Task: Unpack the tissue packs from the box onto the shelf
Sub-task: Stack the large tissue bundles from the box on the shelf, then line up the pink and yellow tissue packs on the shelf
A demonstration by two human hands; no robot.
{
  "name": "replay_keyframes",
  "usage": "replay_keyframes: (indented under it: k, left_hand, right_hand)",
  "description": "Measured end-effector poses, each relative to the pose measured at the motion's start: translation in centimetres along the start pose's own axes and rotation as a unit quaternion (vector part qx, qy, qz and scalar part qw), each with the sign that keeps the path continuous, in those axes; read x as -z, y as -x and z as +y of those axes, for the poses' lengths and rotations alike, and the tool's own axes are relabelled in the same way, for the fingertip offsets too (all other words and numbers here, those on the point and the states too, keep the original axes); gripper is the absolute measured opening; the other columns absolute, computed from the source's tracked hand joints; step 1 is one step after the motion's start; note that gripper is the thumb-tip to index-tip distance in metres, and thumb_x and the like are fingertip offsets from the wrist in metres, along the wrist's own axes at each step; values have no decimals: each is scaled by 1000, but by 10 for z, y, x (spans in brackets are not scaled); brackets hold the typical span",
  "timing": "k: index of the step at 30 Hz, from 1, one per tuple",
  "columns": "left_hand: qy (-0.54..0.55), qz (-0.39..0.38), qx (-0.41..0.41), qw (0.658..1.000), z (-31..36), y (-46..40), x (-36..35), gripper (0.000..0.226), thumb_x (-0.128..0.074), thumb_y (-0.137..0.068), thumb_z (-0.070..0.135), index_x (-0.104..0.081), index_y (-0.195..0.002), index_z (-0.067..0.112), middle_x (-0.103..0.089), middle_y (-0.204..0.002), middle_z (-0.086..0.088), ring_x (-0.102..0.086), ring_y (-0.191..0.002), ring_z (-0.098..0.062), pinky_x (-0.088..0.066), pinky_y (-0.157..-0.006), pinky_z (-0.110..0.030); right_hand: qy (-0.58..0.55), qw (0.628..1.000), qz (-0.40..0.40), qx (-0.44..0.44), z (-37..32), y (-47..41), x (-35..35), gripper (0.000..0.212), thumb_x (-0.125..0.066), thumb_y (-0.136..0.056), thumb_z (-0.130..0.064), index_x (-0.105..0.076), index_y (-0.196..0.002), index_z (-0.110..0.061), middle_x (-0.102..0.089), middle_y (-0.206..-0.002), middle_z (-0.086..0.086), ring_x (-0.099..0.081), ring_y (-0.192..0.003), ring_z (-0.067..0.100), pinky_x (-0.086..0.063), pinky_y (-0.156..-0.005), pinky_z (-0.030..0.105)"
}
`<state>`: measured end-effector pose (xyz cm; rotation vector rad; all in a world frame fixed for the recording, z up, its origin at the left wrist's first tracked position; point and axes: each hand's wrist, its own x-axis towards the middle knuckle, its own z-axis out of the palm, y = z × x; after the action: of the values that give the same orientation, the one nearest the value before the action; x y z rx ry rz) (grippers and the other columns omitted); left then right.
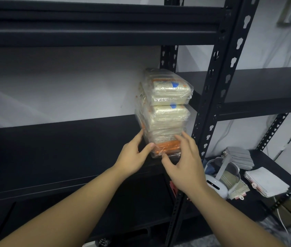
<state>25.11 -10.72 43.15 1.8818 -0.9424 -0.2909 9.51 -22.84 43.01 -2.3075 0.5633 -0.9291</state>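
Both hands (160, 157) touch three stacked tissue packs (167, 113).

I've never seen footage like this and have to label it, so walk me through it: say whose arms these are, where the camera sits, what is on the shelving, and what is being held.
There is no machine here. The two bare arms belong to a person, and the one picture comes from a wide-angle camera worn on their head, looking forward and down.

In front of them is a black metal shelf. At its right end stands a stack of tissue packs in clear wrap with orange print.

The left hand touches the stack's lower left side. The right hand is at its front lower corner, fingers spread. Neither hand is closed around a pack; they seem to be steadying or straightening the stack.

On the neighbouring rack to the right, lower down, lie folded grey cloths, a white folded pile and a white container. The box is out of view.
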Motion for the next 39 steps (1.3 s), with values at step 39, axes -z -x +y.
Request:
replay_keyframes:
  k: [39]
  left_hand:
    - [-143, -76, 323, 933, -453, 476, 162, 78, -45, -81, 72, -56, -141, 24, -65, -130, -1, -60, -120, -19, -47, -99, -32]
  right_hand:
    - [77, 892, -410, -173, -74, 396, -375, 65, -58, -90, -53, -60, -142, -14, -65, -137, 10, -59, -127, 30, -47, -105, 36]
